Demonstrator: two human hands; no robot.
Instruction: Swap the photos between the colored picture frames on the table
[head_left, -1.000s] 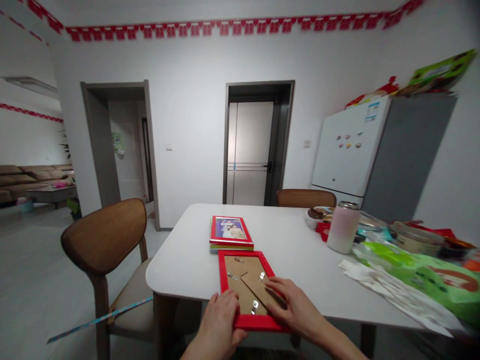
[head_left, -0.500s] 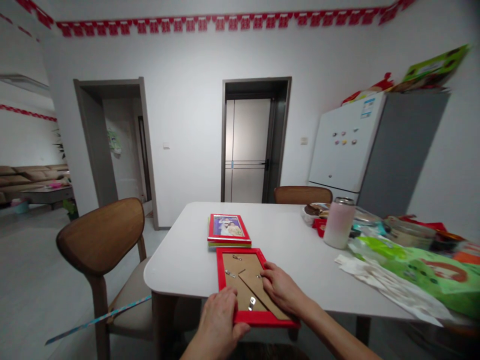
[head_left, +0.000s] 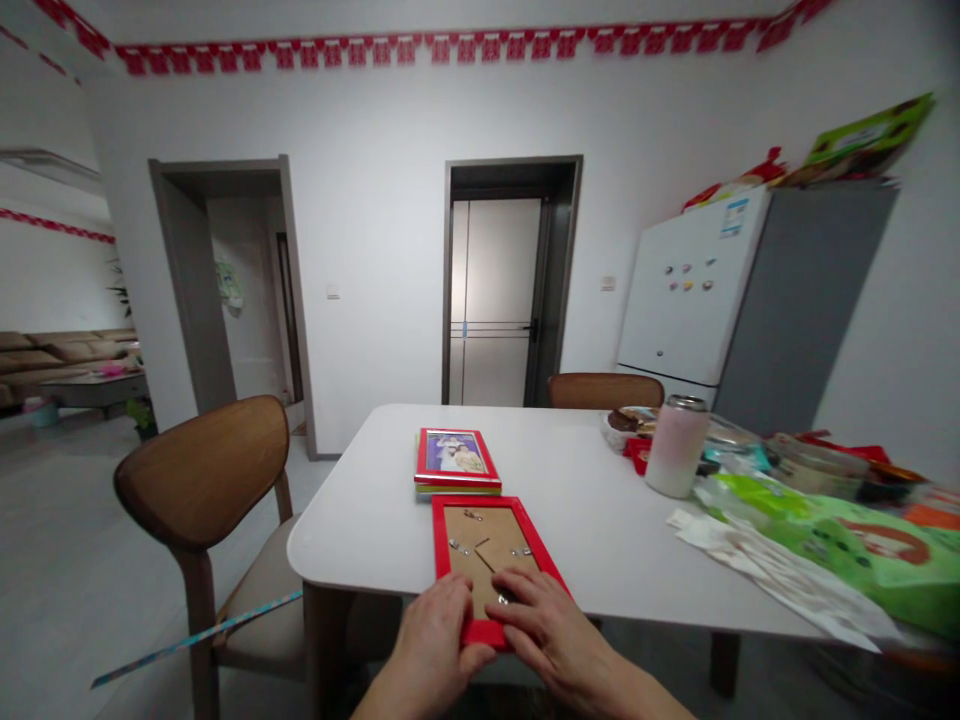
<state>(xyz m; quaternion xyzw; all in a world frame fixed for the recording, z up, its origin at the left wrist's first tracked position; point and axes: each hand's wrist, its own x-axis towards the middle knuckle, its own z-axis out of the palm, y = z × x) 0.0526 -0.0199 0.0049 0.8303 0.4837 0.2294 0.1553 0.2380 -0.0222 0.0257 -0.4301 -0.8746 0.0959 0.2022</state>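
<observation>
On the white, round-cornered table (head_left: 615, 545), a red rectangular picture frame (head_left: 466, 568) lies brown backing up, its near end overhanging. The left hand (head_left: 433, 632) has its grip closed on the near-left edge; the right hand (head_left: 553, 628) bends over a small silver clip (head_left: 503, 599), whether pinching it I cannot tell.

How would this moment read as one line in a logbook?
left hand: touching red picture frame, near-left corner | right hand: on its brown back | frame: back up, at table edge | beyond: stacked frames
</observation>
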